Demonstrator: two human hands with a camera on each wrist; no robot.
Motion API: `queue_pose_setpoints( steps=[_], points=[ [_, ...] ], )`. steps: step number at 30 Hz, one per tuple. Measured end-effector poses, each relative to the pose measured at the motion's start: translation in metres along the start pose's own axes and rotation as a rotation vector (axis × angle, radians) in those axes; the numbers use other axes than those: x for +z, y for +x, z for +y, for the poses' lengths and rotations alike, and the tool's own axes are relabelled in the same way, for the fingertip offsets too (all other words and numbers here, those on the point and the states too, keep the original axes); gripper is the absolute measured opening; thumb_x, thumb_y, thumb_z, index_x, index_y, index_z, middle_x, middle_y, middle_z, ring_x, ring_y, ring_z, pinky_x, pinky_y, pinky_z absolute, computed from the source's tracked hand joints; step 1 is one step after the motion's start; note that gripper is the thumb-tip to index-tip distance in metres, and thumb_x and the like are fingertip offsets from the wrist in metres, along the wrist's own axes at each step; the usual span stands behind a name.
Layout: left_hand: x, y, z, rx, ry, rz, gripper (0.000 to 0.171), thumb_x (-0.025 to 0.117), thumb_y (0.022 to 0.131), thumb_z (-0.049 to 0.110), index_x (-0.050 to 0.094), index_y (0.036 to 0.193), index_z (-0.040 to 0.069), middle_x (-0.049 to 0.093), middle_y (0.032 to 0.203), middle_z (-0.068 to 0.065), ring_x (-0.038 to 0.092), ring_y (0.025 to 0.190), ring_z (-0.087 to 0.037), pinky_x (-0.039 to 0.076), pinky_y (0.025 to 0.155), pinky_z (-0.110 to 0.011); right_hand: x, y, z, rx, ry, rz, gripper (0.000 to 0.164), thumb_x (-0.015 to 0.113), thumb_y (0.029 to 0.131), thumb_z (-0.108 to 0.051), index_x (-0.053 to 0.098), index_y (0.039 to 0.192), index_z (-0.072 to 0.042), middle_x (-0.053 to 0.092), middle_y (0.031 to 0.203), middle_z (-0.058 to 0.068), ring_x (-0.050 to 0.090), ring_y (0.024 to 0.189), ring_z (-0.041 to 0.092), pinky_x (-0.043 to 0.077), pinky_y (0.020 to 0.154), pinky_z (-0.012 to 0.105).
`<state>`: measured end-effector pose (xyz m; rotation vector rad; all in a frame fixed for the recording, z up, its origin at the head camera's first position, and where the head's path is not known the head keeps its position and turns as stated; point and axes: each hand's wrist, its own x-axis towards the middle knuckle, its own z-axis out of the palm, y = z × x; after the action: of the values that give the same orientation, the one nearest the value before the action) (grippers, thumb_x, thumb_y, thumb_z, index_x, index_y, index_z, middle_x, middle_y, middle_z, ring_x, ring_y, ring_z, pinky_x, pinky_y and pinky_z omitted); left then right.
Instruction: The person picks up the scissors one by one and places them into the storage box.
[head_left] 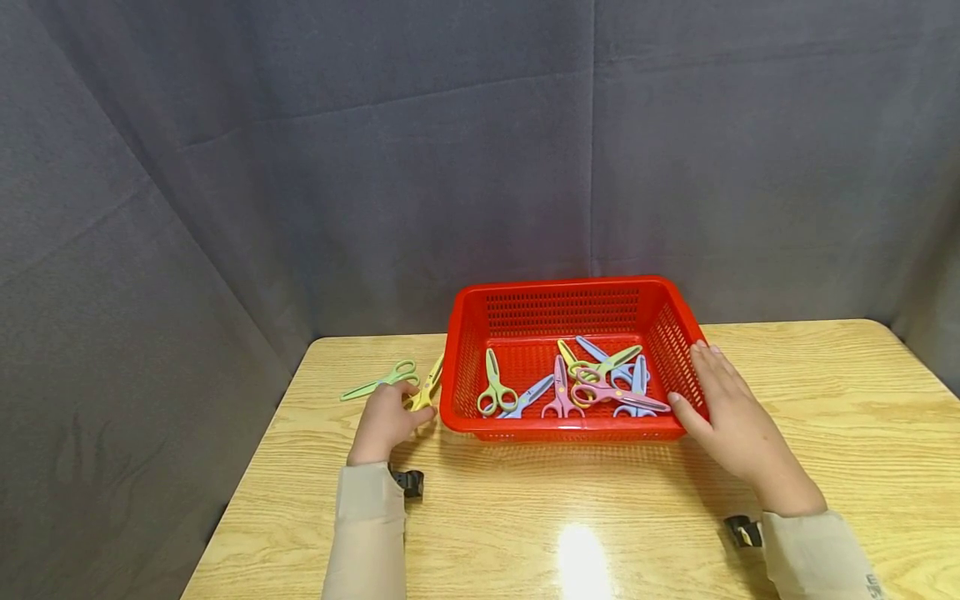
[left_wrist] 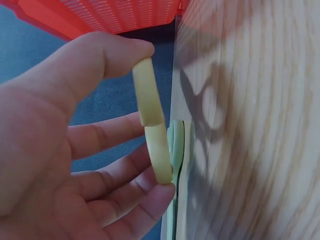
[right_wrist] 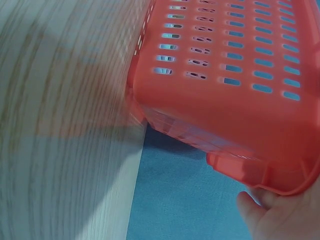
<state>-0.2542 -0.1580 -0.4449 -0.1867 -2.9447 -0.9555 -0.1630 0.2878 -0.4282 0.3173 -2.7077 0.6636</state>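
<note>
My left hand pinches a pair of yellow scissors by the handle loops, just left of the red basket. In the left wrist view, the thumb and fingertips bracket the yellow handle at its two ends, above the table. Green scissors lie on the table beside that hand, partly behind its fingers. At the basket's right side, my right hand rests with extended fingers along the rim, its thumb at the near corner.
Several scissors lie inside the basket: green ones at left, pink ones in the middle, blue ones at right, some overlapping. A grey curtain hangs behind the wooden table and along its left side.
</note>
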Motion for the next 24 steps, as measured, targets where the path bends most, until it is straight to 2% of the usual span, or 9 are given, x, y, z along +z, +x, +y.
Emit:
queue_pose_setpoints(
  steps=[8, 15, 24],
  points=[
    [0.0015, 0.0008, 0.0035, 0.027, -0.001, 0.09, 0.047, 0.081, 0.085, 0.022, 0.068, 0.121, -0.007, 0.064, 0.109, -0.024, 0.059, 0.094, -0.035, 0.051, 0.085, -0.05, -0.0005, -0.0023, 0.0007, 0.013, 0.001, -0.006, 0.076, 0.054, 0.103, -0.034, 0.022, 0.156, 0.011, 0.024, 0.159, 0.034, 0.018, 0.15, 0.047, 0.004, 0.125, 0.041],
    [0.0, 0.0019, 0.006, 0.024, 0.005, 0.137, 0.047, 0.081, 0.084, 0.022, 0.069, 0.119, -0.007, 0.063, 0.106, -0.025, 0.055, 0.086, -0.031, 0.047, 0.074, -0.044, 0.0002, -0.0019, 0.0012, 0.006, 0.0, 0.001, 0.075, 0.054, 0.103, -0.033, 0.023, 0.156, 0.011, 0.025, 0.159, 0.034, 0.017, 0.151, 0.046, 0.004, 0.125, 0.04],
    [-0.0025, 0.0026, 0.0102, 0.055, -0.035, 0.199, 0.044, 0.081, 0.084, 0.02, 0.07, 0.118, -0.006, 0.067, 0.104, -0.022, 0.055, 0.087, -0.031, 0.044, 0.069, -0.037, 0.0012, 0.0006, 0.0022, 0.0, 0.0, -0.003, 0.075, 0.054, 0.104, -0.034, 0.023, 0.156, 0.011, 0.025, 0.159, 0.034, 0.015, 0.152, 0.044, 0.003, 0.125, 0.039]
  ],
)
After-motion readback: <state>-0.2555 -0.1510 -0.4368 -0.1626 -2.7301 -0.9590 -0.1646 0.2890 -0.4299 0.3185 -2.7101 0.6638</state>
